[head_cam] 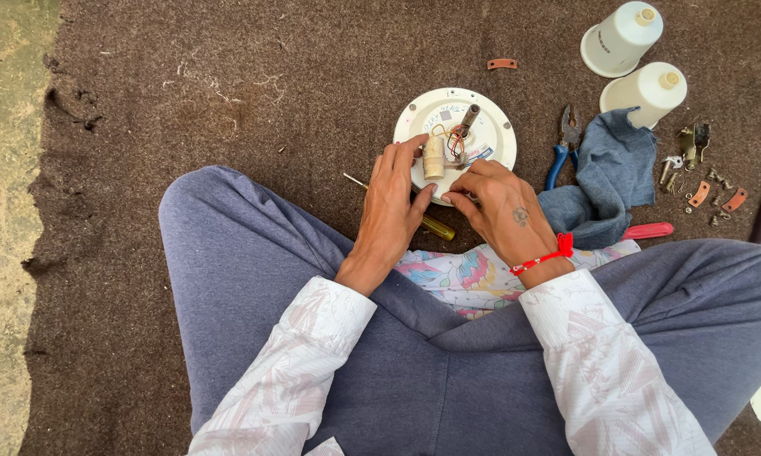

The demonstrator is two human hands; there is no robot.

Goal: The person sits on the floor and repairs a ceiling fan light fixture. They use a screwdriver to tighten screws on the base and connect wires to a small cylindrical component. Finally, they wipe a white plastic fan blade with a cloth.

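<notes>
The round white plastic disc with a small metal shaft and thin coloured wires at its centre (454,135) lies on the brown felt mat (270,101), just in front of the seated person's crossed legs. The left hand (393,211) grips the disc's near-left edge, thumb and fingers curled around it close to a small cream cylinder (433,158) standing on the disc. The right hand (498,207), with a red thread at the wrist, rests on the disc's near edge, its fingers bent narrowly together; whether they pinch anything cannot be told. A yellow-handled screwdriver (435,226) lies under the hands, just near-left of the disc. Right of the disc lie blue-handled pliers (563,148) and a crumpled blue-grey cloth (608,173). Beyond and right of the disc stand 2 white plastic cone-shaped covers (621,38). Small metal screws and copper-coloured clips (709,190) are scattered far right of the disc.
</notes>
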